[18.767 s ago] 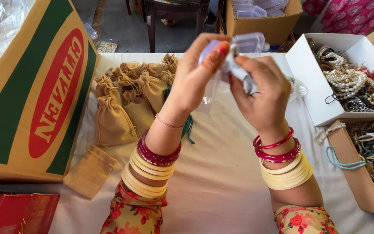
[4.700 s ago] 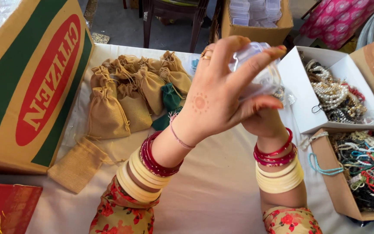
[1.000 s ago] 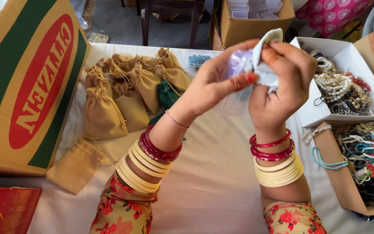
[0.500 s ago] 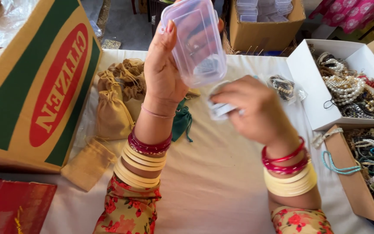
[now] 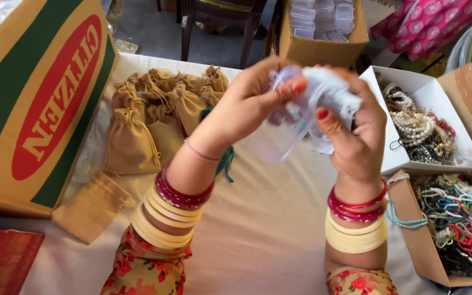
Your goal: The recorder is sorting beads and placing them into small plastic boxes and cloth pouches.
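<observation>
Clear box: a small see-through plastic container [image 5: 279, 136], frosty and a little blurred, up in the air above the white tablecloth [image 5: 269, 235], between both hands at the middle of the view.
White wad: crumpled pale paper or cloth [image 5: 329, 95] pressed at the top of the box; which of the two it is, can't tell.
Left hand: left hand [image 5: 252, 104] raised, wrist bent, fingers curled round the box from the left, thumb tip laid on its upper edge. Closed on it, firm hold.
Right hand: right hand [image 5: 356, 136] raised opposite, palm turned inward, fingers folded over the wad, thumb pressing it toward the box. Closed too, nothing loose.
Wrists: both forearms upright and stacked with red and cream bangles [image 5: 173, 205]; floral sleeves at the bottom edge.
Pouch count: a heap of tan drawstring pouches [image 5: 154, 117] on the cloth at left, roughly seven or eight, packed tight so the exact tally is unsure; one flat tan pouch [image 5: 91, 205] lies apart, nearer.
Box count: one big printed cardboard carton [image 5: 34, 98] at far left; one white open box of pearl jewellery [image 5: 427, 128] at right; one brown tray of coloured bead strings [image 5: 454, 229] just below it; one cardboard box of clear containers [image 5: 323, 27] beyond the table.
</observation>
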